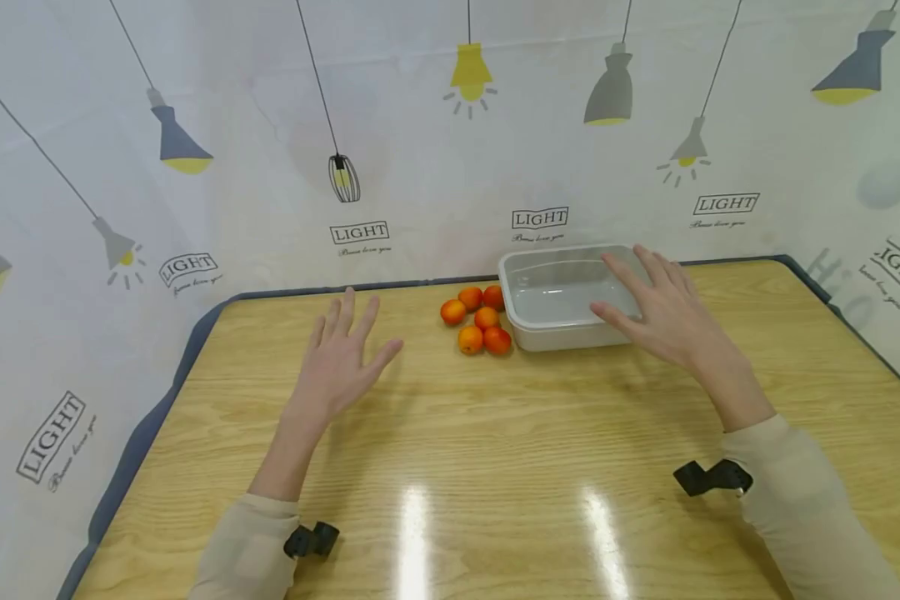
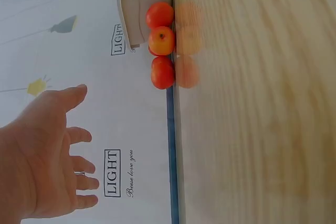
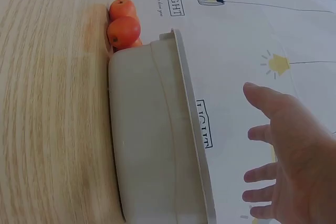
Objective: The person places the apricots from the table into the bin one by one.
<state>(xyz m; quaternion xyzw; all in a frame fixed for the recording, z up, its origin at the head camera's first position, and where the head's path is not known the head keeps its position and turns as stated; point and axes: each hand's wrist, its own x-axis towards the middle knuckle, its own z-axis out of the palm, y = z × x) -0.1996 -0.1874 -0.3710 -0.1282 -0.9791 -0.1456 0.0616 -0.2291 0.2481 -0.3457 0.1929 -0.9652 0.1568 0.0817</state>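
Several small orange-red fruits [image 1: 477, 320] lie in a cluster on the wooden table [image 1: 495, 450], touching the left side of a translucent grey plastic tub [image 1: 562, 296]. The fruits [image 2: 161, 43] and the tub [image 2: 139, 6] show in the left wrist view; the tub [image 3: 157, 140] and two fruits [image 3: 124, 24] show in the right wrist view. My left hand [image 1: 342, 358] hovers with fingers spread, left of the fruits, holding nothing. My right hand [image 1: 660, 308] is spread flat over the tub's right end, also empty.
A white cloth [image 1: 420, 150] printed with lamps and the word LIGHT rises behind and beside the table. A dark blue border [image 1: 157, 400] runs along the table's far and left edges. Black camera mounts [image 1: 311, 540] sit at both wrists.
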